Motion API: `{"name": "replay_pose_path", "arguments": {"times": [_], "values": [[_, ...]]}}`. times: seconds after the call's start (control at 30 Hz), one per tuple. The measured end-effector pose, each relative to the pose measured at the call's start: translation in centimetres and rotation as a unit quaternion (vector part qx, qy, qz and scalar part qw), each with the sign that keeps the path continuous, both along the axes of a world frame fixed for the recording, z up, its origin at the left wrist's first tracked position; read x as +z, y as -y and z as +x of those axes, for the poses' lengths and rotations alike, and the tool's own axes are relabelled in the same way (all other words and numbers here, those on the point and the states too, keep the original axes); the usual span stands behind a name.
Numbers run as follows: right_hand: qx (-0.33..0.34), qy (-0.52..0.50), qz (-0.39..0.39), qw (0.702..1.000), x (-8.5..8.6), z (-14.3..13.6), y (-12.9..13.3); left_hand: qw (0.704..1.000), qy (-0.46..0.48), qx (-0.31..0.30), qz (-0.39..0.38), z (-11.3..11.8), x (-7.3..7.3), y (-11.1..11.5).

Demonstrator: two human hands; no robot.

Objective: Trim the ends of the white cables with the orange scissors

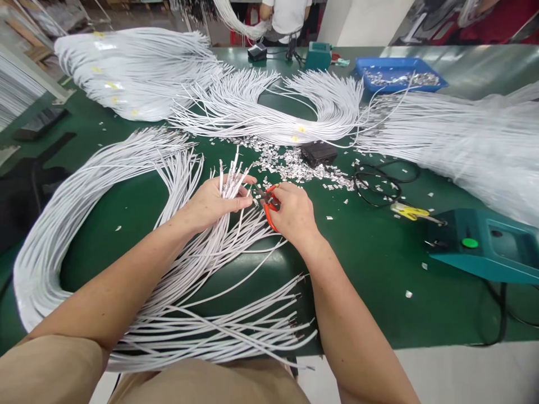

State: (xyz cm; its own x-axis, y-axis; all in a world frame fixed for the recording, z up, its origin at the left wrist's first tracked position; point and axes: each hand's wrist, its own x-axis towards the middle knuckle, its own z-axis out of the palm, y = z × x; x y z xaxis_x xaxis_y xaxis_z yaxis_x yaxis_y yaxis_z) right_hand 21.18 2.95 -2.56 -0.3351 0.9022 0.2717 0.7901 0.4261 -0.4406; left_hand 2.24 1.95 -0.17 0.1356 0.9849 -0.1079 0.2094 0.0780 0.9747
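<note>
My left hand (214,201) is wrapped round a small bunch of white cables (229,185), whose ends stick up past the fingers. Close to its fingertips, my right hand (292,212) grips cutting pliers with orange handles (272,216); the dark jaws point left at the cable ends. Whether the jaws touch a cable is too small to tell. Beneath both forearms spread more white cables (46,241), curving in a big loop on the left, with loose ends (269,331) fanned near the front edge.
Small silvery pieces (290,163) lie scattered beyond my hands, around a black block (319,153). More cable bundles (135,73) lie behind. A blue tray (400,70) stands at the back; a teal machine (484,244) and yellow-handled tool (410,212) are right. A person (288,17) is beyond the green table (362,264).
</note>
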Motion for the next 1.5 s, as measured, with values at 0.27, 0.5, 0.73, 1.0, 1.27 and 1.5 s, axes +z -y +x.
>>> {"name": "replay_pose_path", "arguments": {"times": [0.27, 0.5, 0.73, 1.0, 1.27, 1.5], "values": [[-0.001, 0.109, 0.074, 0.991, -0.3, 0.0, 0.2, 0.999, -0.033, 0.011, 0.008, 0.0, 0.1, 0.0], [-0.015, 0.148, 0.104, 0.983, -0.2, 0.2, 0.1, 0.999, -0.036, 0.011, -0.003, 0.1, 0.3, -0.1], [-0.024, 0.127, 0.129, 0.983, -0.5, 0.2, 0.0, 0.999, -0.049, 0.018, 0.002, 0.0, 0.4, 0.0], [-0.03, 0.151, 0.164, 0.974, -0.3, 0.1, 0.2, 0.998, -0.053, 0.022, 0.002, 0.0, 0.2, 0.0], [-0.036, 0.118, 0.124, 0.985, -0.1, -0.2, 0.4, 0.998, -0.059, 0.026, 0.007, -0.1, 0.0, -0.1], [-0.073, -0.334, -0.165, 0.925, 0.8, -0.4, -0.1, 0.999, -0.028, 0.025, -0.009, 0.0, 0.0, 0.1]]}}
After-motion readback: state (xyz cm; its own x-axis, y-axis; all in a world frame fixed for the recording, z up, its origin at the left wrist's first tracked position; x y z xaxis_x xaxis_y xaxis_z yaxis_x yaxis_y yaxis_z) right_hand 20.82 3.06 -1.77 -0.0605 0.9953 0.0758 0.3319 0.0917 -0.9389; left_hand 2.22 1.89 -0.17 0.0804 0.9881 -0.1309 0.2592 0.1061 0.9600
